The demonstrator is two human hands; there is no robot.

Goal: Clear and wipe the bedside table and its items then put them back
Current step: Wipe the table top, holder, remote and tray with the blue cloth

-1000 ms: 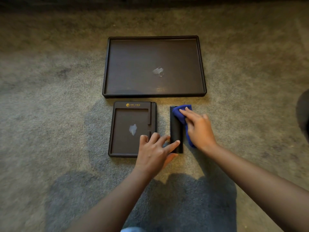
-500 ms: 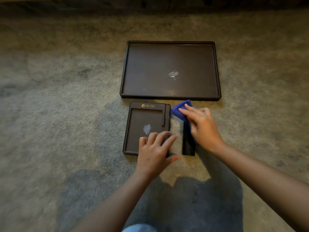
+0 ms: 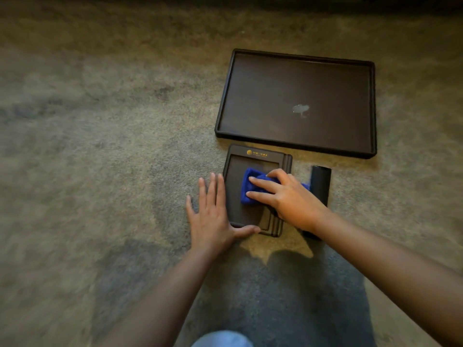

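A small dark notepad holder [image 3: 235, 211] with a gold logo lies on the carpet. My right hand [image 3: 288, 199] presses a blue cloth [image 3: 250, 189] flat onto its recessed middle. My left hand [image 3: 213, 216] lies flat on the carpet against the holder's left edge, fingers spread, thumb along its near edge. A black cylindrical item [image 3: 320, 184] lies just right of the holder, partly hidden by my right wrist. A large dark tray [image 3: 350, 146] sits beyond them, holding only a pale reflection.
Grey-green carpet [image 3: 100, 146] covers the floor all around. A dark edge of furniture runs along the top of the view. A bit of pale blue clothing [image 3: 223, 339] shows at the bottom.
My right hand moved the blue cloth left from the black cylinder onto the notepad holder. My left hand shifted from the holder's right corner to its left edge. The view swung left.
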